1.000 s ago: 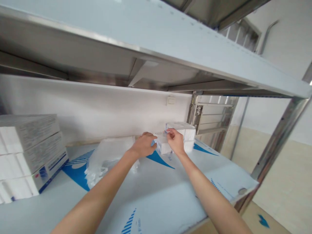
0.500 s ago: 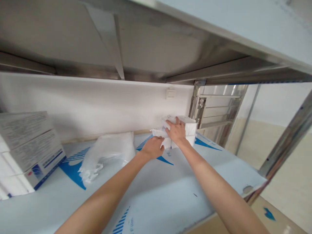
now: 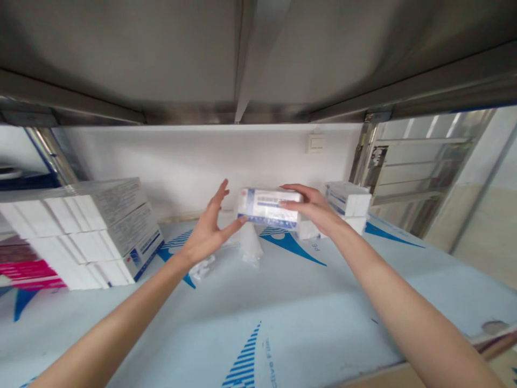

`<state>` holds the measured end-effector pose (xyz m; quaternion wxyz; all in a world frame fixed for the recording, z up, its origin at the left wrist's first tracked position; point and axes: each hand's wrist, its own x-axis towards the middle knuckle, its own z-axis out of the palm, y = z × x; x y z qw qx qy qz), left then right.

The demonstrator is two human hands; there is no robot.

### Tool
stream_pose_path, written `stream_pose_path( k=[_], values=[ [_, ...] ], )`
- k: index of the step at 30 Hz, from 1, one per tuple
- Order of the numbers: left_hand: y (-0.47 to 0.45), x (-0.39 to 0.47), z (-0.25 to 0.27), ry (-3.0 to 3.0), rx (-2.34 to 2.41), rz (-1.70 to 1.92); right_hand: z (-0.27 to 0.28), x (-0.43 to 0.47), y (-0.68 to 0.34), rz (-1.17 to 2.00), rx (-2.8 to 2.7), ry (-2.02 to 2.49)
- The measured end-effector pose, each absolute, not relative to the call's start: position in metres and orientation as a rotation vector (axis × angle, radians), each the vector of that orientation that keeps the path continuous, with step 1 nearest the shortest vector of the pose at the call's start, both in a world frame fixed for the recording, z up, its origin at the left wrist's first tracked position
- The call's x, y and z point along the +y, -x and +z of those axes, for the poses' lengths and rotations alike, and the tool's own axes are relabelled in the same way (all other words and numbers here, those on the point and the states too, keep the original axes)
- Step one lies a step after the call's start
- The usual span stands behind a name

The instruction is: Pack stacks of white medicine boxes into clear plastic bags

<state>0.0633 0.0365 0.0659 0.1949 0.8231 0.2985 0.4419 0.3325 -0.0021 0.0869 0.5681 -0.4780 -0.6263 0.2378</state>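
Note:
My right hand (image 3: 313, 207) grips the right end of a white and blue box (image 3: 269, 207), thumb in front and fingers over the top. The box is held above the shelf with its printed side towards me. At its left end my left hand (image 3: 212, 223) is spread, thumb near the box's lower corner; whether the thumb touches it I cannot tell. A crumpled clear plastic wrapper (image 3: 250, 245) hangs or lies below the box, partly hidden. Behind my right hand stands a small stack of white boxes (image 3: 355, 202).
A shrink-wrapped stack of white boxes (image 3: 92, 231) stands at the left, beside pink packs (image 3: 32, 269). Blue film covers the shelf board (image 3: 307, 312). A metal shelf (image 3: 161, 59) hangs low overhead. Metal posts (image 3: 363, 151) rise at the back corners.
My right hand has lifted a box off the right-hand stack and brought it left. My left hand has moved away from the stack and opened. The view has turned left.

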Motion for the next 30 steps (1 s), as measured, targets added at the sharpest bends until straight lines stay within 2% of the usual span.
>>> stream_pose_path(
  k=[4,9,15,25,30],
  values=[
    [0.000,0.023,0.073,-2.183,0.687,0.948,0.068,-0.021,-0.275,0.815,-1.815,0.868],
    [0.042,0.005,0.057,-2.302,0.661,0.587,0.049,-0.035,-0.237,0.778,-2.135,0.801],
    [0.045,0.002,0.040,-2.554,0.668,0.580,0.036,-0.036,-0.236,0.565,-2.339,0.704],
    [0.038,-0.016,0.044,-2.531,0.562,0.666,0.034,-0.035,-0.232,0.672,-2.429,0.694],
    [0.042,-0.016,0.053,-2.440,0.519,0.751,0.045,-0.042,-0.225,0.555,-2.408,0.767]
  ],
)
